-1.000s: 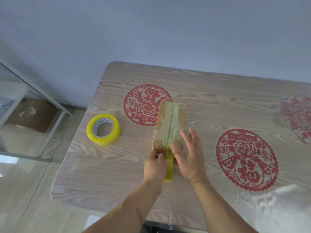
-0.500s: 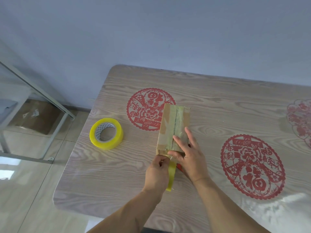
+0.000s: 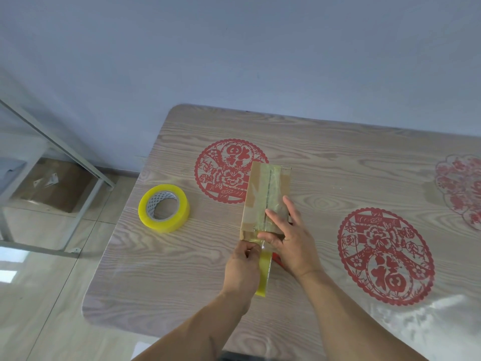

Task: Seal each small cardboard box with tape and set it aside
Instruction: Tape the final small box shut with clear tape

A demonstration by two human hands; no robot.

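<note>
Small brown cardboard box (image 3: 263,196) lies flat on pale wood-grain worktop (image 3: 338,157), long axis running away from the person, far corner overlapping a round red paper-cut decal (image 3: 223,170). Right hand (image 3: 289,238) rests on the box's near end, fingers straight, pressing the clear tape strip (image 3: 272,194) along the seam. Left hand (image 3: 243,267) pinches the strip's yellowish loose tail (image 3: 263,277) just below the box's near edge. Yellow tape roll (image 3: 164,208) sits left of the box, apart.

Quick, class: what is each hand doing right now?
Left hand: pinches the loose tape strip at the cardboard box near end.
Right hand: open, fingers pressing the box top.
</note>
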